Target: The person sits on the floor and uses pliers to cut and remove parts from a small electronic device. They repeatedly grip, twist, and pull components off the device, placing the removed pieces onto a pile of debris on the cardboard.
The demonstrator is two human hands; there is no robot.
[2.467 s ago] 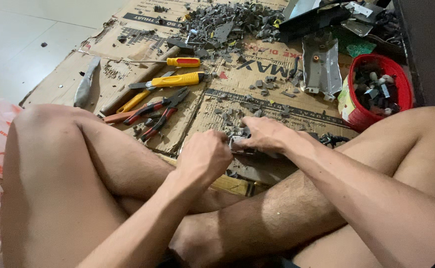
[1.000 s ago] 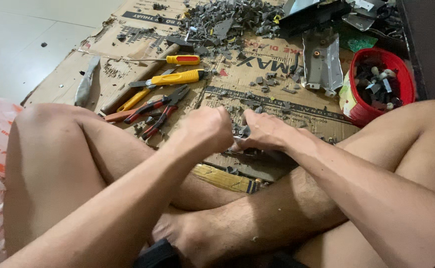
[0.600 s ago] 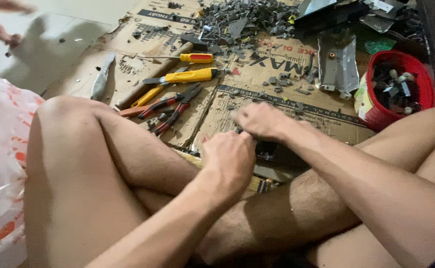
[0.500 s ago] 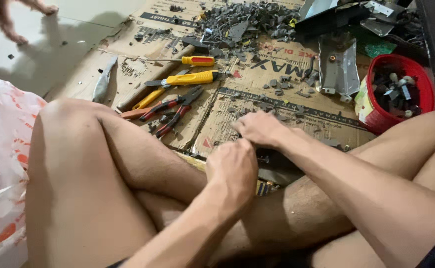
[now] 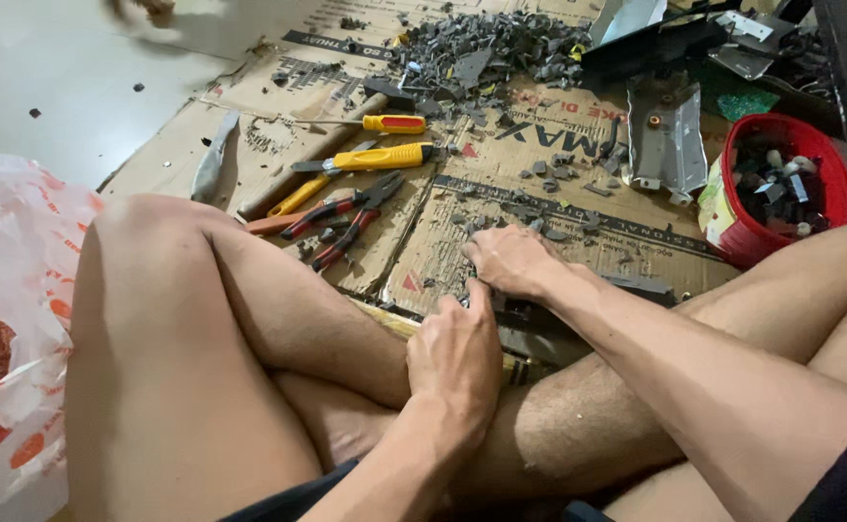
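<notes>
Cardboard mat (image 5: 462, 242) littered with scrap, left hand (image 5: 454, 362) and right hand (image 5: 511, 263) meeting, grip contents hidden.

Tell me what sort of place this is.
Probably a makeshift floor workshop for taking scrap apart: flattened cardboard as a work mat, pliers and screwdrivers laid out, a red tub of small parts.
</notes>
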